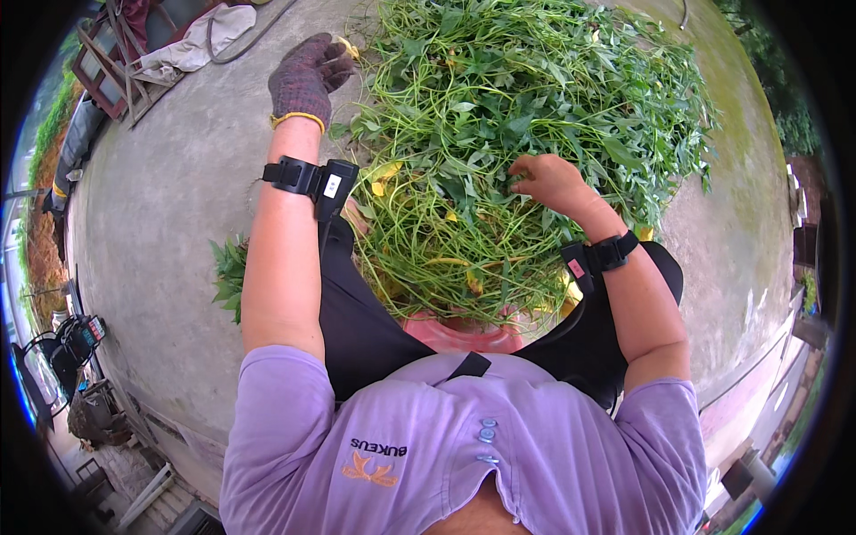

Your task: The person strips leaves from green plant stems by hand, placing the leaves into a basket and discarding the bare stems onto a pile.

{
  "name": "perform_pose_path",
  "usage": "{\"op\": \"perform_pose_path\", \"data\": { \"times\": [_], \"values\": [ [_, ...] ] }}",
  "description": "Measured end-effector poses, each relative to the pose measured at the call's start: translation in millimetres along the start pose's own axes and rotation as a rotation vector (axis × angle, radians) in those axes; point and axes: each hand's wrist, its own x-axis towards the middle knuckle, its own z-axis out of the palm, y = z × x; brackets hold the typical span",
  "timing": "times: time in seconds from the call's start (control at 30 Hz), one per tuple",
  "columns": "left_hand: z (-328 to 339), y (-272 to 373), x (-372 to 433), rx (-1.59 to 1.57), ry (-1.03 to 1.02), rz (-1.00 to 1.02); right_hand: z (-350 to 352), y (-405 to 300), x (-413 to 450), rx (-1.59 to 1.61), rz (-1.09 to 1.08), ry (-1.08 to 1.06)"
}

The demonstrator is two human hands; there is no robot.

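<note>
A wide heap of leafy green vines (508,120), with some yellow leaves, spreads over the concrete in front of me. My left hand (309,75), in a dark knitted glove with a yellow cuff, is raised at the left side of the heap. A yellowish leaf (349,48) is at its fingertips; whether the fingers grip it I cannot tell. Bare and with fingers curled, my right hand (552,182) is over the middle of the heap, its fingertips near the leaves. Whether it holds a stem is not clear. Both wrists wear black strapped devices.
A pink plastic basin or stool (461,332) is between my legs under the vine edge. More cut leaves (231,277) lie left of my left forearm. Wooden frames (110,70) with a pale cloth (200,43) and a hose (251,47) are on the concrete at upper left.
</note>
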Motion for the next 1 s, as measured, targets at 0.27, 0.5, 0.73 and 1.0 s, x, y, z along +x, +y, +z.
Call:
{"op": "perform_pose_path", "data": {
  "times": [0.27,0.5,0.73,1.0],
  "values": [
    [-25,-175,26,1.801,-0.422,-0.084,11,1,19,-0.168,-0.081,-0.086],
    [-15,-205,19,1.701,-0.354,-0.01,-9,19,9,-0.038,0.007,-0.089],
    [21,-95,29,0.489,-0.148,-0.29,-22,29,9,-0.066,0.025,0.119],
    [32,-25,-86,0.358,-0.374,-0.224,-26,36,3,-0.035,0.108,0.274]
  ]
}}
